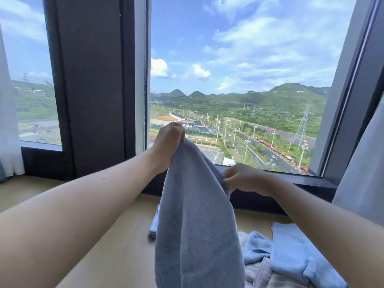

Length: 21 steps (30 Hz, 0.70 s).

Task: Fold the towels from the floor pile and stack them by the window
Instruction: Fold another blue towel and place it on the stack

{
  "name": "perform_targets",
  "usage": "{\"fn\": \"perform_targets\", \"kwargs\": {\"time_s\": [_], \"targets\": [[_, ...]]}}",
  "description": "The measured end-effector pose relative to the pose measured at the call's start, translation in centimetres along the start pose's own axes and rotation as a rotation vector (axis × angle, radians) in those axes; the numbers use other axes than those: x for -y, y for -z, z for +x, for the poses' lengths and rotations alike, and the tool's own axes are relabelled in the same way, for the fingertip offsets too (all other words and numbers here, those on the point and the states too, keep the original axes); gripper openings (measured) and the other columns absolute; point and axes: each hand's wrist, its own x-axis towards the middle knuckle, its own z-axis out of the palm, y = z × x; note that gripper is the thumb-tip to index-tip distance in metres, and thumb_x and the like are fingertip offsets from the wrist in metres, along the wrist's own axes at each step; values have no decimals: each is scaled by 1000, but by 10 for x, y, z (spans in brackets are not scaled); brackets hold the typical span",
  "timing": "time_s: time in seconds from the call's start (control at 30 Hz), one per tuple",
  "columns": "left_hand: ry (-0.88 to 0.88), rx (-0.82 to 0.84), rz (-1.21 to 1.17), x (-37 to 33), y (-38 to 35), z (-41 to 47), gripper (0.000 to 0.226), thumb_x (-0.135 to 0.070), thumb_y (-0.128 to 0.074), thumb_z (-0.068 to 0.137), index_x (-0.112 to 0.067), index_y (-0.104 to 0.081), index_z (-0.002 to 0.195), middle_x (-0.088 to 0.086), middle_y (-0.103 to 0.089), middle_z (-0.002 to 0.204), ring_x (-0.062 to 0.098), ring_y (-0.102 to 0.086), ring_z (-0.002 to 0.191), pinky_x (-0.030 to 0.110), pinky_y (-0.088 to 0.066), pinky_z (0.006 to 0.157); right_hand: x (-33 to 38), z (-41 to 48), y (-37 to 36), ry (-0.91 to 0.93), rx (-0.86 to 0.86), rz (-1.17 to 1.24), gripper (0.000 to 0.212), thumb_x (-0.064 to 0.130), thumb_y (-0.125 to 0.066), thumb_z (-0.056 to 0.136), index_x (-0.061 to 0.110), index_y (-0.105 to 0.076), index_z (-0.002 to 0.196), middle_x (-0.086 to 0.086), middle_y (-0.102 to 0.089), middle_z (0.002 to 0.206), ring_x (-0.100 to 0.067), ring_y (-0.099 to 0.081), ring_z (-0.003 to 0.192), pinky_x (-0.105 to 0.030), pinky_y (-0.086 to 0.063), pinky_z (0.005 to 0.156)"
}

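No brand, label or writing can be read on any cloth. The left hand [169, 140] is raised in front of the window [239, 80], its fingers clenched on the top corner of a grey-blue towel [195, 221]. The left forearm reaches in from the lower left and the wrist bends down over the cloth. The right hand [244, 178] sits lower and to the right, just above the dark window frame, pinching the towel's right edge between thumb and fingers; its forearm comes in from the lower right. The towel hangs from both grips in a long drape that widens downward and runs out of the bottom of the view.

Behind the hanging towel, on the wooden floor [116, 235] near the window wall, lies a small folded stack [154, 225], mostly hidden. At the lower right, the floor pile [291, 252] holds crumpled light blue towels over a pale one. A pale curtain [365, 173] hangs at the right edge.
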Motion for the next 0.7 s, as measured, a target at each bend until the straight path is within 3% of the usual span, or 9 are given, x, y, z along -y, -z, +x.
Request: {"fn": "perform_targets", "kwargs": {"time_s": [0.1, 0.17, 0.23, 0.33, 0.4, 0.47, 0.5, 0.6, 0.7], "targets": [[9, 50, 278, 4, -10, -2, 14, -14, -44, 89, -17, -50, 76, -1, -45, 77, 11, -37, 64, 26, -26, 55, 4, 2, 8, 60, -294, 27, 29, 27, -63, 87, 3, -59, 72, -3, -45, 62, -13, -35, 58, -23, -25, 50], [46, 205, 375, 10, -20, -2, 14, -30, -53, 92, -17, -53, 96, -4, -51, 87, 7, -46, 72, 23, -34, 59, 11, 4, 18, 133, -387, 28, 24, 20, -61, 87, 7, -55, 68, -2, -41, 59, -13, -35, 59, -22, -24, 49], [50, 361, 320, 15, -29, -3, 24, -37, -60, 88, -19, -52, 101, -5, -58, 97, 8, -56, 76, 22, -42, 62, 16, 6, 27, 183, -423, 8, 15, 18, -62, 86, 7, -66, 77, -4, -54, 68, -13, -45, 68, -23, -31, 55], [-119, 426, 470, 26, -36, -1, 26, -31, -67, 84, -18, -56, 104, -3, -63, 107, 8, -60, 90, 17, -44, 67, 16, 9, 31, 190, -454, -5, 16, 22, -68, 83, 7, -71, 87, -5, -66, 81, -11, -52, 73, -17, -35, 56], [-186, 436, 535, 31, -40, -1, 18, -21, -67, 83, -17, -62, 99, 1, -65, 106, 13, -60, 99, 18, -43, 73, 14, 9, 33, 178, -519, 40, 13, 24, -70, 81, 12, -68, 79, 4, -60, 70, -7, -48, 65, -14, -33, 51], [-215, 426, 513, 36, -44, -1, 4, -20, -65, 83, -16, -65, 83, 0, -65, 87, 15, -58, 87, 22, -41, 69, 9, 9, 35, 162, -544, 98, 17, 25, -73, 78, 18, -62, 68, 8, -53, 64, -5, -45, 61, -17, -33, 50], [-224, 396, 482, 38, -46, -1, 10, -22, -63, 84, -16, -65, 77, -1, -63, 78, 15, -55, 81, 24, -39, 66, 6, 8, 36, 151, -533, 134, 20, 26, -75, 76, 19, -60, 65, 8, -52, 63, -5, -45, 61, -18, -34, 51], [-237, 278, 338, 38, -50, 3, 18, -19, -54, 91, -10, -67, 84, 1, -61, 78, 15, -52, 78, 28, -39, 71, -7, 3, 35, 119, -447, 191, 15, 21, -72, 78, 18, -62, 68, 5, -57, 65, -10, -52, 65, -19, -39, 57], [-210, 296, 201, 28, -52, 2, 19, -13, -50, 95, -18, -65, 86, -7, -61, 78, 10, -55, 77, 23, -44, 73, -22, -3, 31, 59, -411, 70, 15, 13, -67, 81, 13, -62, 67, 2, -60, 62, -6, -54, 60, -12, -40, 52]]}}
